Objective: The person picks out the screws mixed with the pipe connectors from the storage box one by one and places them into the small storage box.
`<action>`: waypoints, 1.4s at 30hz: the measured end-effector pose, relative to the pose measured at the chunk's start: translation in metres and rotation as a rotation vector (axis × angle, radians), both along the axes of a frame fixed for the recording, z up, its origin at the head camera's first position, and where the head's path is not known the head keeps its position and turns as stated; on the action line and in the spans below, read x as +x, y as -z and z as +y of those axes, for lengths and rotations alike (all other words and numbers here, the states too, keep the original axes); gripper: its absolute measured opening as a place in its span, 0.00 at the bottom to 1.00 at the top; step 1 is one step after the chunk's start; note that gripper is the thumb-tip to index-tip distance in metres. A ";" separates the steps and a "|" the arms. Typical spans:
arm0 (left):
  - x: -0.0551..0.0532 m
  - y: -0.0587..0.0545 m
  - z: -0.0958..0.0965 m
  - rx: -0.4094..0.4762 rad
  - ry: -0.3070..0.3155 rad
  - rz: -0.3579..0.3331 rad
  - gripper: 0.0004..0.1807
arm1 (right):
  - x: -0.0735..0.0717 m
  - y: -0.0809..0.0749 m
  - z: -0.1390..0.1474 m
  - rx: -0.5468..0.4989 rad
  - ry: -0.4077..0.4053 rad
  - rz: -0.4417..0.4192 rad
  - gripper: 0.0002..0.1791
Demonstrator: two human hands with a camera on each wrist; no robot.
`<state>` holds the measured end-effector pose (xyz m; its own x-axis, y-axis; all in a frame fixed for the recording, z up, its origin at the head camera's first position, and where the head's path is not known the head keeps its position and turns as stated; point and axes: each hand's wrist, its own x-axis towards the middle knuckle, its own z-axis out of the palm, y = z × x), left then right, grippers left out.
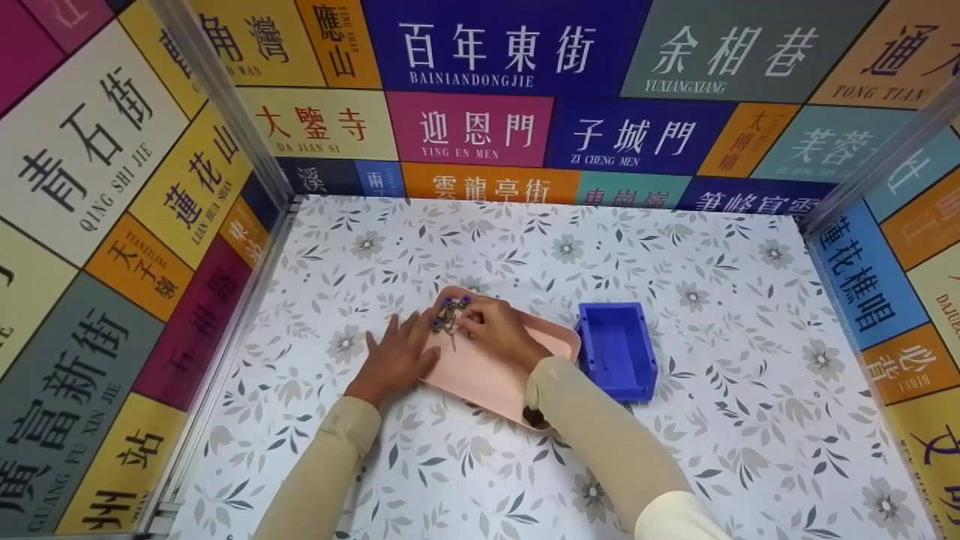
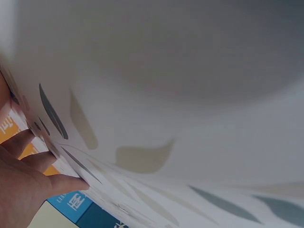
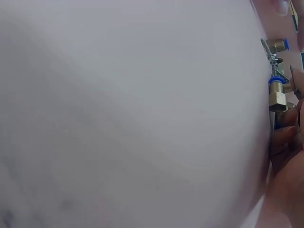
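Observation:
A shallow pink tray [image 1: 480, 375] lies slanted on the table. At its far left end is a small pile of brass fittings with blue collars [image 1: 450, 307], mixed with thin metal screws. My left hand [image 1: 394, 356] rests at the tray's left edge with fingers spread; the left wrist view shows these fingers [image 2: 40, 161] extended. Over the tray, my right hand [image 1: 499, 328] has its fingers curled beside the pile. In the right wrist view a small slim metal piece [image 3: 293, 78] is pinched at the fingertips, next to a brass fitting [image 3: 277, 97]; its exact kind I cannot tell.
A blue plastic bin [image 1: 622, 391] stands close to the tray's right end. The table is covered by a white floral cloth [image 1: 720, 435]. Panels with street-name signs [image 1: 480, 127] wall in the back and both sides.

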<state>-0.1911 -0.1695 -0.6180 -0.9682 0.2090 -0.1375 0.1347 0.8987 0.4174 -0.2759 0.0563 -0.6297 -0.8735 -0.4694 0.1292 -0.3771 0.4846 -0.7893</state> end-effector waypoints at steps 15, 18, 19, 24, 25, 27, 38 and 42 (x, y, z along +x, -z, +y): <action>-0.002 0.003 -0.002 0.002 0.004 -0.007 0.38 | 0.002 -0.006 0.006 -0.130 -0.052 -0.084 0.06; -0.002 0.003 -0.002 -0.001 -0.001 -0.015 0.38 | 0.002 -0.009 0.007 -0.205 -0.056 -0.144 0.08; -0.002 0.003 -0.002 -0.002 -0.002 -0.018 0.38 | 0.002 -0.010 0.007 -0.223 -0.058 -0.157 0.09; -0.002 0.002 -0.001 0.002 -0.005 -0.019 0.38 | 0.002 -0.014 0.010 -0.224 -0.049 -0.100 0.08; -0.002 0.002 -0.001 0.005 -0.006 -0.016 0.38 | 0.002 -0.015 0.011 -0.213 -0.038 -0.077 0.07; -0.001 0.002 0.000 0.003 -0.004 -0.011 0.38 | 0.001 -0.016 0.013 -0.203 -0.020 -0.031 0.06; -0.002 0.001 0.001 -0.028 -0.001 -0.015 0.38 | -0.005 -0.032 0.027 -0.222 0.010 0.126 0.07; -0.002 0.002 0.001 -0.024 -0.010 -0.023 0.38 | -0.007 -0.040 0.035 -0.216 0.011 0.141 0.07</action>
